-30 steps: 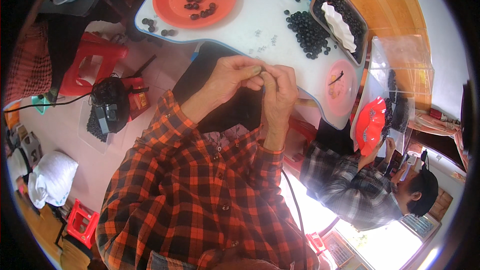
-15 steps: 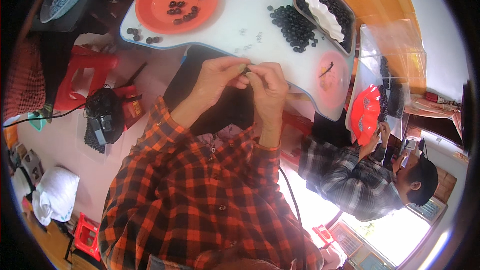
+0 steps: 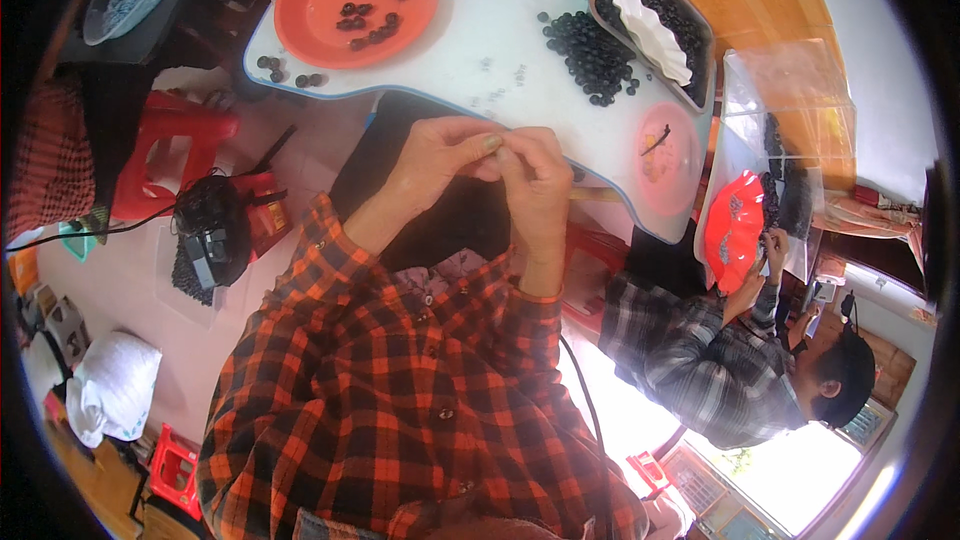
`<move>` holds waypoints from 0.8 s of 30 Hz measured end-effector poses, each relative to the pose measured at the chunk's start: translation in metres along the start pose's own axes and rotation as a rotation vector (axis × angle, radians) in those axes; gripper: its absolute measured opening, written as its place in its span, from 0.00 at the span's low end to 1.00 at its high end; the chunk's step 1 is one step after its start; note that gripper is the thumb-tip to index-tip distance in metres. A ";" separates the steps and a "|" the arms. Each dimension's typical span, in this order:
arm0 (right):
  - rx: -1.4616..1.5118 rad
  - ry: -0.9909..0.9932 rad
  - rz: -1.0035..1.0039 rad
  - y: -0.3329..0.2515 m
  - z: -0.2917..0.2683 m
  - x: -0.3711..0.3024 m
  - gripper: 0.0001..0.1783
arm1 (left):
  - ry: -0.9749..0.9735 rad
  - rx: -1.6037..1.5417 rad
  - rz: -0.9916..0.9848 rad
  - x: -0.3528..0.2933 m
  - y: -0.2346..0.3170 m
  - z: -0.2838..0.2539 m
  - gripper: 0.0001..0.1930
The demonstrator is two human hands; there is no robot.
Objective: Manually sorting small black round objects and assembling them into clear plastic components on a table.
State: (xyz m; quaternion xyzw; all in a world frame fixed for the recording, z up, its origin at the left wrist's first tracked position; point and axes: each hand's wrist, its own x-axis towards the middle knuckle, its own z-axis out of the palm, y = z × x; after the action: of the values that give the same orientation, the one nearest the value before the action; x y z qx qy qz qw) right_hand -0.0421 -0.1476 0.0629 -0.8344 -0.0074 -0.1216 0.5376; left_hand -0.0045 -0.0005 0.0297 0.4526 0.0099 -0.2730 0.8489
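My left hand [image 3: 440, 162] and my right hand [image 3: 537, 172] meet at the fingertips, just off the near edge of the white table [image 3: 470, 30]. Both are closed in a pinch, and the fingers cover whatever lies between them. Ahead to the left, an orange-red basin [image 3: 305, 25] holds several small dark round beads [image 3: 354, 10]. A few more dark beads [image 3: 268, 63] lie by the table's left corner. To the right is a loose heap of black beads [image 3: 590, 58]. A pink dish [image 3: 668, 180] near the right edge has a thin dark stick [image 3: 656, 139] in it.
A metal tray [image 3: 697, 92] of black beads stands far right, with a white wavy dish [image 3: 652, 35] on it. At right, a person in a grey plaid sleeve [image 3: 690, 350] reaches to a red wavy dish [image 3: 733, 230]. A red stool [image 3: 180, 145] is at left.
A small dark thing showed between my fingertips before; now the fingers cover it. My fingertips have drawn closer together. The other person's hand has shifted slightly by the red dish.
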 end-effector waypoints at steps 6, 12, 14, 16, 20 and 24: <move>0.197 0.102 0.034 0.001 -0.001 0.001 0.08 | -0.152 -0.377 -0.022 0.003 0.005 -0.007 0.15; 0.271 0.107 0.113 -0.006 -0.003 0.000 0.08 | -0.288 -0.584 -0.026 0.007 -0.002 -0.019 0.16; 0.282 0.107 0.100 -0.005 -0.001 0.000 0.08 | -0.296 -0.600 -0.019 0.006 -0.001 -0.018 0.16; 0.290 0.111 0.088 -0.004 0.000 0.000 0.08 | -0.308 -0.618 -0.016 0.005 0.000 -0.017 0.16; 0.308 0.097 0.102 -0.007 0.002 0.000 0.08 | -0.284 -0.637 -0.006 0.004 0.001 -0.015 0.15; 0.294 0.086 0.107 -0.006 0.003 -0.001 0.08 | -0.233 -0.612 0.008 0.002 0.003 -0.011 0.15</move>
State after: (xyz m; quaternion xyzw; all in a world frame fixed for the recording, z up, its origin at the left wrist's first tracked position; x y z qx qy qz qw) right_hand -0.0431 -0.1421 0.0673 -0.7398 0.0426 -0.1259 0.6596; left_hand 0.0013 0.0084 0.0243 0.1423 -0.0076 -0.3040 0.9420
